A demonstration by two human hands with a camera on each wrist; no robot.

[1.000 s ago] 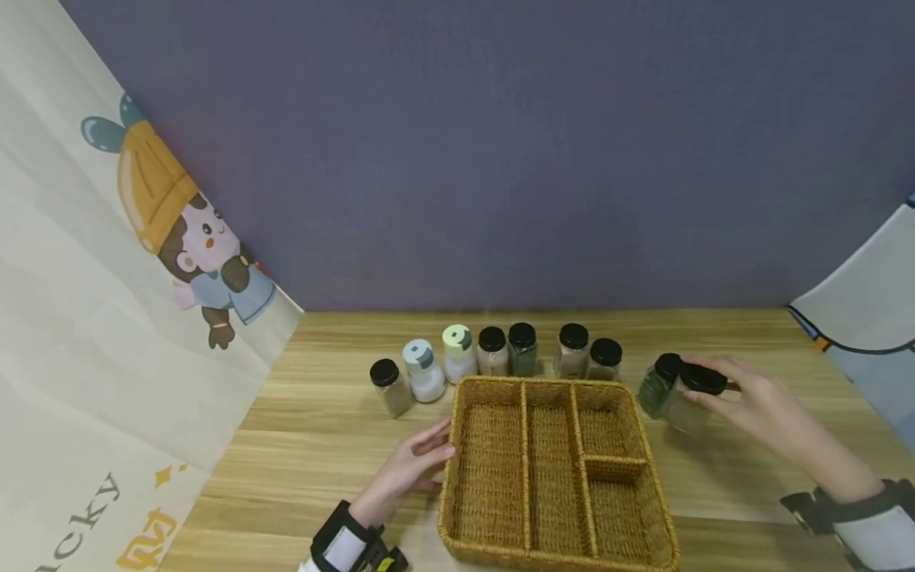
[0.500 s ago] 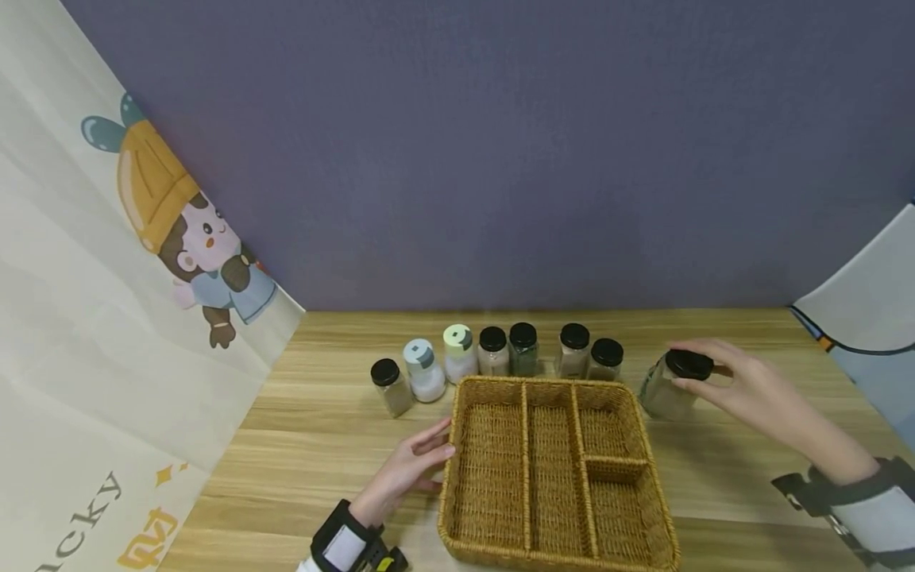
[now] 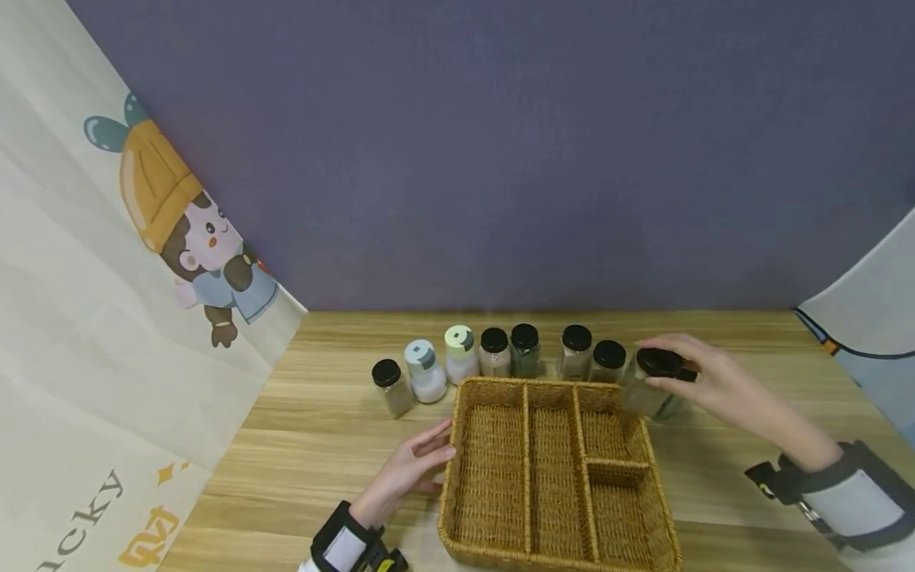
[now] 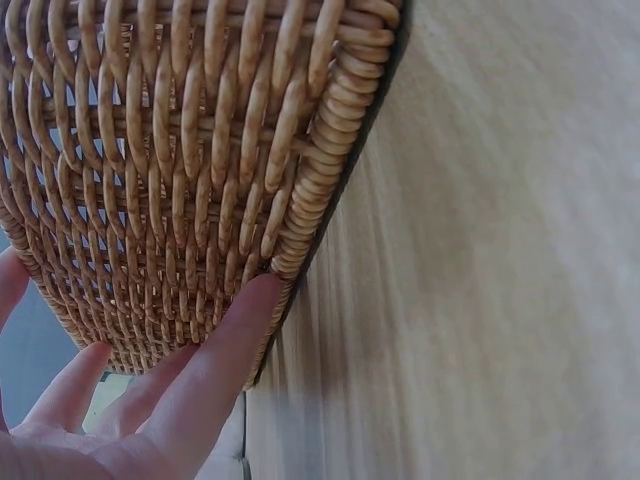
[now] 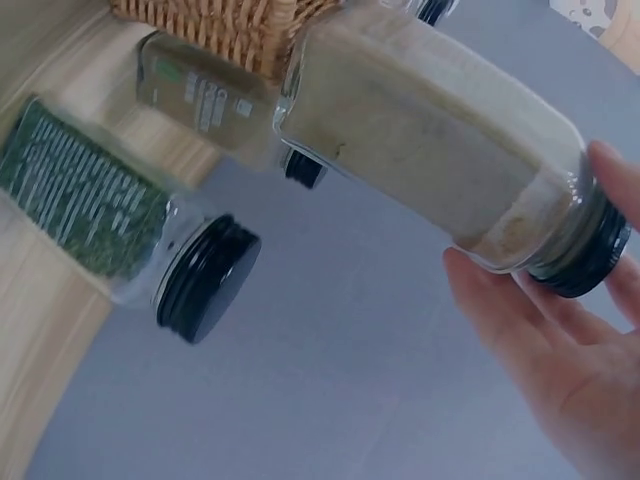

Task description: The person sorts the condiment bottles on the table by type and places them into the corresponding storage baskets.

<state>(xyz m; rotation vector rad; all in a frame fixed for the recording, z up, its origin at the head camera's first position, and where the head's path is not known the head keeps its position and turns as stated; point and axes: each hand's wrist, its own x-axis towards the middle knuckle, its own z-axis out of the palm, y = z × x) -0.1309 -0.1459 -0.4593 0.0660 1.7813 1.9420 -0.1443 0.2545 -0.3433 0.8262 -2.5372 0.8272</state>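
Note:
My right hand grips a square glass spice jar of pale beige powder around its black lid. In the head view that jar overlaps the back right corner of the woven basket. The basket is divided into several compartments, with nothing seen in them. Along its left side my left hand rests with fingers extended, fingertips against the wicker wall in the left wrist view. A jar of green herbs stands on the table beside the held jar, mostly hidden behind it in the head view.
Behind the basket stand several black-lidded jars. Two white-bodied shakers and another black-lidded jar are at the back left. The wooden table meets a blue-grey panel at its far edge.
My right hand has carried the powder jar leftward, past the green herb jar to the basket's back right corner. The left hand and basket have stayed put.

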